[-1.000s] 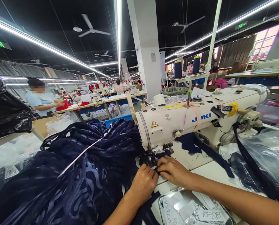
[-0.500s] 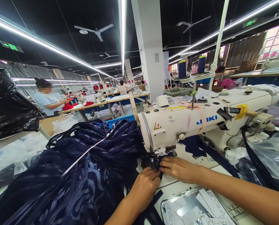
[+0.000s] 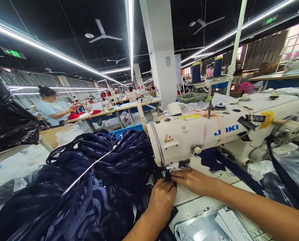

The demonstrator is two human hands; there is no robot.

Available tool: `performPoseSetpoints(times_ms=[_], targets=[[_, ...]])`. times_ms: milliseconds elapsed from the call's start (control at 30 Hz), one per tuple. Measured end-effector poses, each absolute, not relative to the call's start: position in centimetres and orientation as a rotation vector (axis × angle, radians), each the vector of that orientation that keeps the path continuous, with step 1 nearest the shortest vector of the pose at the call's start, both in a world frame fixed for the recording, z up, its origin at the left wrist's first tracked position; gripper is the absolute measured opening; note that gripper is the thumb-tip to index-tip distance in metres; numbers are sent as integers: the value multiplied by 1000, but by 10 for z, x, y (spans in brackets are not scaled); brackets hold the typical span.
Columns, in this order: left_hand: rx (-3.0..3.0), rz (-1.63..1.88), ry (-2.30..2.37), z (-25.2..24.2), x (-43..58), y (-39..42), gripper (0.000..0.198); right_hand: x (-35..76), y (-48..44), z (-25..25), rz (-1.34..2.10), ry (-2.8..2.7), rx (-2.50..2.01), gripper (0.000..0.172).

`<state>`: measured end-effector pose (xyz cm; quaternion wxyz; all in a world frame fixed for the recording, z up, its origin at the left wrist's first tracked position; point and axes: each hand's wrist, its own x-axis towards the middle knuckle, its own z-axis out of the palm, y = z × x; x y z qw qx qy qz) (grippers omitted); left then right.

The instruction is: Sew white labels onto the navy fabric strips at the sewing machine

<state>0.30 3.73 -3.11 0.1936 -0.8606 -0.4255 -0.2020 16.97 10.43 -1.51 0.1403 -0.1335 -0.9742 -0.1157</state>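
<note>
With fingers (image 3: 168, 186) of the left hand (image 3: 161, 201) curled shut, pinching the navy fabric (image 3: 167, 175) right under the presser foot of the sewing machine (image 3: 214, 134), toward the middle of the bench (image 3: 189, 202). Pressing the same fabric down with the right hand (image 3: 193, 180), stretched almost flat, fingertips touching the left's. Working beside a heap of navy lace (image 3: 94, 180) piled toward the bench's left edge, with a clear plastic packet (image 3: 214, 224) at the near edge.

navy fabric (image 3: 89, 187) (wavy pattern), cream sewing machine (image 3: 189, 134)
</note>
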Motion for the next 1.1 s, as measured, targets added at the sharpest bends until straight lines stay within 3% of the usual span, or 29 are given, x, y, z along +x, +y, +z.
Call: performPoseSetpoints(times_ms=[1100], targets=[[-2323, -700, -1217, -31, 6, 47, 26, 162, 113, -18, -298, -2686, -499, 34]])
